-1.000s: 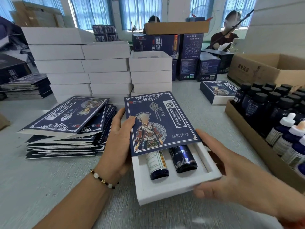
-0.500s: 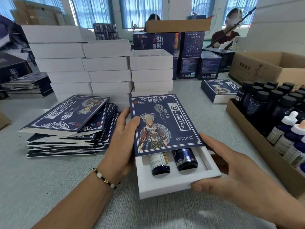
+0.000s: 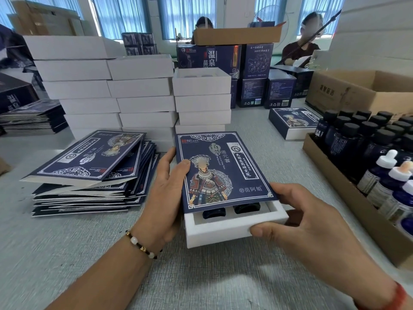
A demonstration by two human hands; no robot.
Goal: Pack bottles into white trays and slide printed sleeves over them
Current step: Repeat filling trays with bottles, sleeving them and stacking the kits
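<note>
A white tray (image 3: pixel 225 231) lies on the table in front of me, most of it inside a dark blue printed sleeve (image 3: pixel 221 168). Only the ends of two dark bottles (image 3: pixel 230 211) show in the tray's near, uncovered part. My left hand (image 3: pixel 166 198) grips the sleeve's left edge, thumb on top. My right hand (image 3: pixel 310 222) holds the tray's near right corner, thumb on its front wall and fingers along the right side by the sleeve's corner.
A pile of flat printed sleeves (image 3: pixel 89 171) lies at the left. Stacks of white trays (image 3: pixel 140 88) stand behind. A cardboard box with several dark bottles (image 3: pixel 366 157) is at the right, a sleeved pack (image 3: pixel 292 121) beyond it. Two people sit at the back.
The tray has slid further into the sleeve; much less of the bottles shows now. My right hand stayed on the tray's near right corner and moved with it.
</note>
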